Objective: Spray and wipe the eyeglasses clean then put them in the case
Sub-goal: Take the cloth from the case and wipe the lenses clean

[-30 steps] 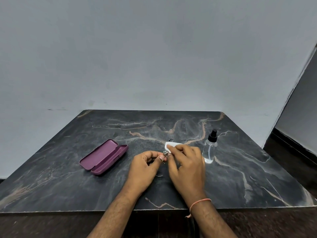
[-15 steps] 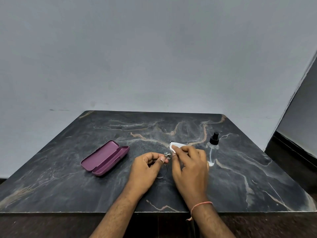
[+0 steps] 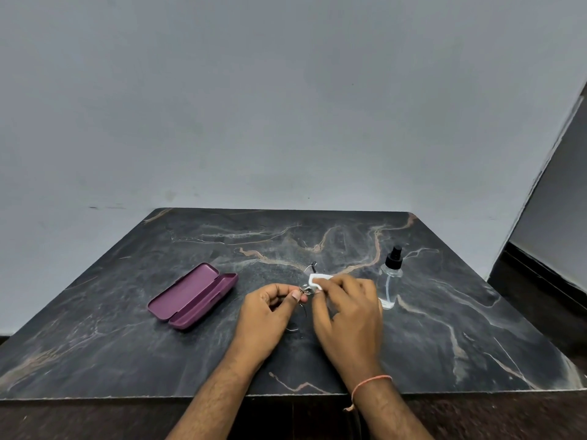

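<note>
Thin wire-framed eyeglasses (image 3: pixel 306 289) are held above the middle of the dark marble table (image 3: pixel 127 344). My left hand (image 3: pixel 266 312) pinches the frame near its bridge between thumb and forefinger. My right hand (image 3: pixel 346 312) pinches a small white cloth (image 3: pixel 317 278) against one lens; most of that lens is hidden by the fingers. One temple tip sticks up behind the cloth. A purple glasses case (image 3: pixel 193 295) lies open and empty to the left of my hands. A clear spray bottle (image 3: pixel 391 281) with a black nozzle stands upright just right of my right hand.
The table's near edge runs just below my wrists. A plain grey wall rises behind the table, and a dark floor strip shows at the right.
The cloth and my right fingers have shifted slightly over the lens, and the glasses have tilted a little in my left hand. Case and bottle have not moved.
</note>
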{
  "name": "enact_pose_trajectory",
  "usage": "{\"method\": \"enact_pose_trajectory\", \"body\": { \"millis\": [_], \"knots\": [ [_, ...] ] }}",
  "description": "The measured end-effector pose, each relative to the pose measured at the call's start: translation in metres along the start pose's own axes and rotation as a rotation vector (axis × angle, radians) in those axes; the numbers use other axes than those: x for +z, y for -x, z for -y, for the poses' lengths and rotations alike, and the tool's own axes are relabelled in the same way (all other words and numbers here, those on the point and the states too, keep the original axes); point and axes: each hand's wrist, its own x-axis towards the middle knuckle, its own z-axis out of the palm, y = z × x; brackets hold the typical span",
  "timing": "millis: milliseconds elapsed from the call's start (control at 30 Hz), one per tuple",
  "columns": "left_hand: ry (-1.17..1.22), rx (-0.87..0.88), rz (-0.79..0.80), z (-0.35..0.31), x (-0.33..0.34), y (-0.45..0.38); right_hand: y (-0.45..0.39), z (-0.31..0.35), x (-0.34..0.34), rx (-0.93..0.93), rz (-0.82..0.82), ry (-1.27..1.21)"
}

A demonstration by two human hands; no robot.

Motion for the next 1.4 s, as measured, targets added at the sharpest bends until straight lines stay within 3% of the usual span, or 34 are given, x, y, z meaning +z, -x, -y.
{"method": "enact_pose_trajectory", "body": {
  "millis": [167, 367, 500, 633, 867, 1167, 1400],
  "knots": [
    [0.02, -0.012, 0.009, 0.0, -0.001, 0.0, 0.002, 0.006, -0.003, -0.14, 0.065, 0.032],
    [0.019, -0.016, 0.007, -0.002, 0.001, 0.002, -0.005, -0.005, 0.001, 0.098, -0.044, -0.119],
    [0.032, -0.021, 0.011, -0.002, 0.0, 0.002, -0.007, -0.007, -0.002, 0.286, 0.015, -0.225],
    [0.02, -0.004, 0.018, -0.004, 0.002, 0.003, -0.013, -0.012, -0.001, 0.493, 0.151, -0.576],
    [0.013, -0.001, 0.009, -0.007, 0.001, 0.004, -0.02, -0.013, -0.013, 0.781, 0.225, -1.094],
    [-0.035, 0.061, 0.088, -0.008, 0.0, 0.006, -0.021, -0.014, -0.024, 0.704, 0.448, -1.284],
    [-0.038, 0.119, 0.076, -0.009, 0.0, 0.007, -0.024, -0.019, -0.025, 0.767, 0.542, -1.368]
  ]
}}
